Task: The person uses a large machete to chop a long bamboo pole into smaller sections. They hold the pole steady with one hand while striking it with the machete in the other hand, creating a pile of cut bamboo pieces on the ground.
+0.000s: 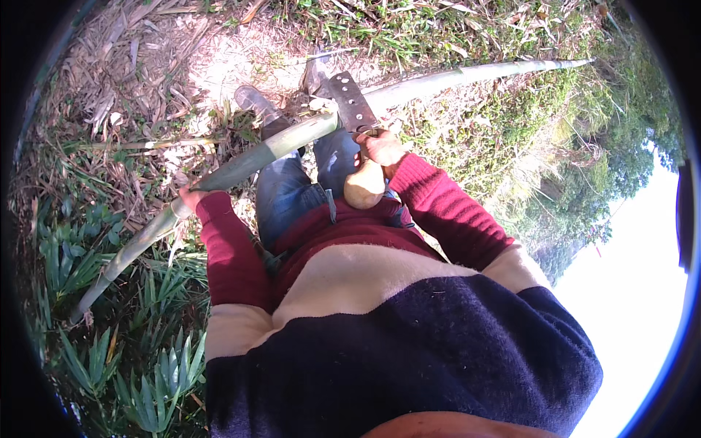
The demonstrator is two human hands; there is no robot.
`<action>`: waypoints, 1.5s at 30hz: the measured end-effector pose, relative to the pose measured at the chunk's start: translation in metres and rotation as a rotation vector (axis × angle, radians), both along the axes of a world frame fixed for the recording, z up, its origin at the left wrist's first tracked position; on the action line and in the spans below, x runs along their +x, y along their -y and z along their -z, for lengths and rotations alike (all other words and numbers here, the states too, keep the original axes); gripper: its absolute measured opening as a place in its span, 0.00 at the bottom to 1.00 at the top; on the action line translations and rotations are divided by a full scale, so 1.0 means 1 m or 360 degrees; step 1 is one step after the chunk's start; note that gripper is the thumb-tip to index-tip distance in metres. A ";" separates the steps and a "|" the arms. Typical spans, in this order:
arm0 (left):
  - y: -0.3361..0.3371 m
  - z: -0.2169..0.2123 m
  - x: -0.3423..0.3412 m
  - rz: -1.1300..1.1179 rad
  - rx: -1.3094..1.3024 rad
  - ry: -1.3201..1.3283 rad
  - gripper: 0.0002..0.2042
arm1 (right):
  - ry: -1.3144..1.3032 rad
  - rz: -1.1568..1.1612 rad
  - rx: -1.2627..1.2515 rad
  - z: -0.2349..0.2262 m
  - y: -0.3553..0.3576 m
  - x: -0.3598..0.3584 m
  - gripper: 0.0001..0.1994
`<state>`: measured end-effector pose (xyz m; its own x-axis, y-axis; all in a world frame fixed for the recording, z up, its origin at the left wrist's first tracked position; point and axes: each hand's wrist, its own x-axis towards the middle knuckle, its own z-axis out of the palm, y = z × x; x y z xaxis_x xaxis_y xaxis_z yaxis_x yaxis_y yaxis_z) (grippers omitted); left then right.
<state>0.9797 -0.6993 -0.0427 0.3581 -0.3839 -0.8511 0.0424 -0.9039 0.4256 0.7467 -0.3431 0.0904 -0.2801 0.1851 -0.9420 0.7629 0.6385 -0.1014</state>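
Note:
A long bamboo pole (237, 166) slants across in front of me, from low on the left to far on the right. My left hand (193, 198) grips its left part, the fingers mostly hidden by the stalk. In my right hand (381, 148) is a broad-bladed machete, held by its wooden handle (364, 185) with a thick rounded butt toward my waist. Its dark, spotted blade (353, 102) points away from me and overlaps the pole in view. Whether the edge touches the bamboo I cannot tell. The pole looks green left of the blade and paler to its right.
My boots (261, 102) stand on ground strewn with dry leaves and husks (139, 80), just beyond the pole. Leafy green plants (157, 390) grow at the lower left. Grass (409, 33) lies farther off, and bushes (569, 197) rise on the right.

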 end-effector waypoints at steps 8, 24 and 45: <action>0.011 0.014 -0.006 0.0119 0.0058 0.0173 0.26 | -0.0358 -0.0029 0.0389 0.010 0.011 0.009 0.12; -0.005 0.007 -0.001 0.0049 -0.0033 -0.0043 0.36 | -0.0126 0.0679 0.0189 -0.022 -0.019 -0.044 0.13; 0.042 0.075 0.060 0.0331 0.0645 -0.0048 0.25 | 0.0075 0.0905 -0.0337 -0.052 0.003 0.011 0.14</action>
<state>1.0394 -0.7413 -0.1174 0.2811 -0.0790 -0.9564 -0.1506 -0.9879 0.0373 0.7575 -0.3458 0.1427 -0.1494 0.1007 -0.9836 0.9852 0.0995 -0.1394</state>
